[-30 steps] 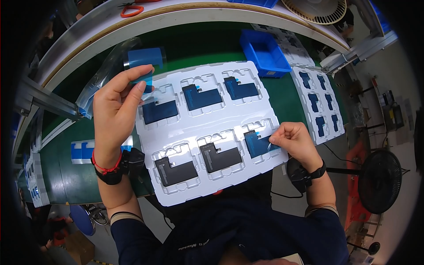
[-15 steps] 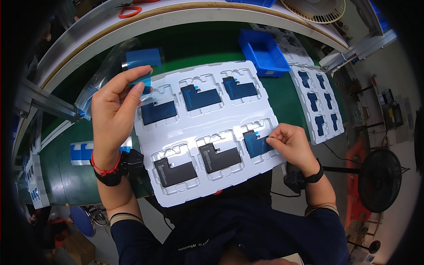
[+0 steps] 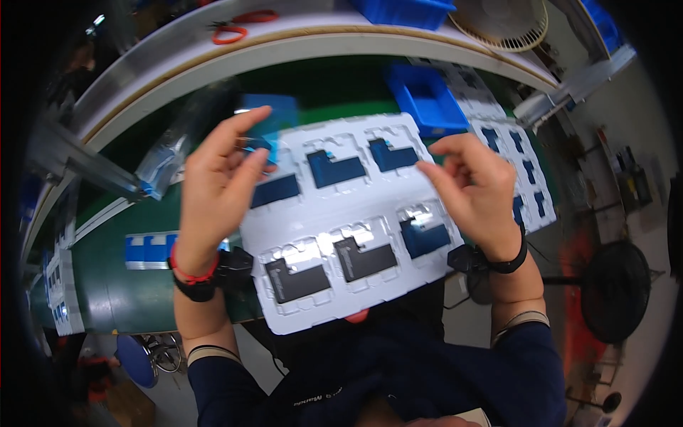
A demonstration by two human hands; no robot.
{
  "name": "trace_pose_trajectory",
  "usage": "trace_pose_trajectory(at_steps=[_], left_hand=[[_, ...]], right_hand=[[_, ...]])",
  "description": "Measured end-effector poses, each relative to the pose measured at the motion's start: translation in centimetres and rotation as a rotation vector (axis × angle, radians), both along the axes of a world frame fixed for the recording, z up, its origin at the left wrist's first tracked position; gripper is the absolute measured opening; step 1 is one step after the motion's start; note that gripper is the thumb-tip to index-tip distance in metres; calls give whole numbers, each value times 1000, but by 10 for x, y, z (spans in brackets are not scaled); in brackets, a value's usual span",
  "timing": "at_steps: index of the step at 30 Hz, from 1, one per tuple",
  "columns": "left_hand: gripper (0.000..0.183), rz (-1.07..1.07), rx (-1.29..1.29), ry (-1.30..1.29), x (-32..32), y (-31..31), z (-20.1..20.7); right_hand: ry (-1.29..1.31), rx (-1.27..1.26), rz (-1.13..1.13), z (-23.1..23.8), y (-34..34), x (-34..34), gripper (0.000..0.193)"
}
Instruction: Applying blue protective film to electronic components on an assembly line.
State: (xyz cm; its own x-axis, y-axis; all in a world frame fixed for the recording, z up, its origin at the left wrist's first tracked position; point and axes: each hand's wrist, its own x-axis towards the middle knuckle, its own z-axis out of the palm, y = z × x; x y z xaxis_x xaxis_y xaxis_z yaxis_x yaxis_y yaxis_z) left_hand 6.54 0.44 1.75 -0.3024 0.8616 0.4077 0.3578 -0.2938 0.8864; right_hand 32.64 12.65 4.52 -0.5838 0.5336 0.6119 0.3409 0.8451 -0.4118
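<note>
A white plastic tray (image 3: 324, 212) tilts toward me, with several flat, dark L-shaped battery packs in its recesses. The front-left pack (image 3: 299, 283) and the front-middle pack (image 3: 368, 263) look matte grey. Blue-tinted surfaces show on the front-right pack (image 3: 427, 240) and the far-row packs, such as the far-middle pack (image 3: 338, 171). My left hand (image 3: 226, 178), over the tray's far-left corner, pinches a small piece of blue film (image 3: 272, 148). Above the tray's right side my right hand (image 3: 478, 188) is raised, thumb and fingers apart, with nothing visible between them.
Behind the left hand lies a blue film sheet (image 3: 281, 108). A blue bin (image 3: 445, 114) stands beyond the tray, and another tray of dark parts (image 3: 506, 153) lies right. Scissors with orange handles (image 3: 229, 34) rest on the shelf. A black fan (image 3: 615, 292) stands right.
My right hand has left the front-right pack and risen away from me, its fingers parting. My left hand, still pinching the film, appears farther right, as does the tray.
</note>
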Motion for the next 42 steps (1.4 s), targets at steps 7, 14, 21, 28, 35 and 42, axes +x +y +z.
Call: trace_pose_trajectory(at_steps=[7,14,21,28,35,42], left_hand=[[55,-134,-14,-101,14,2,-1],[54,-246,-42,-105,13,-4,1],[54,-160,19,243,17,0,-1],[55,-151,11,445,18,0,1],[53,-68,-71,297,0,-3,1],[20,66,-64,-96,-17,0,1]], right_hand=[[-28,207,452,-6,-15,-77,30],[130,56,457,-38,-15,-93,27],[118,32,458,-47,-10,-87,20],[59,59,511,-45,-3,-83,16],[192,-311,496,-41,20,-76,6],[463,-960,391,-44,43,-69,15]])
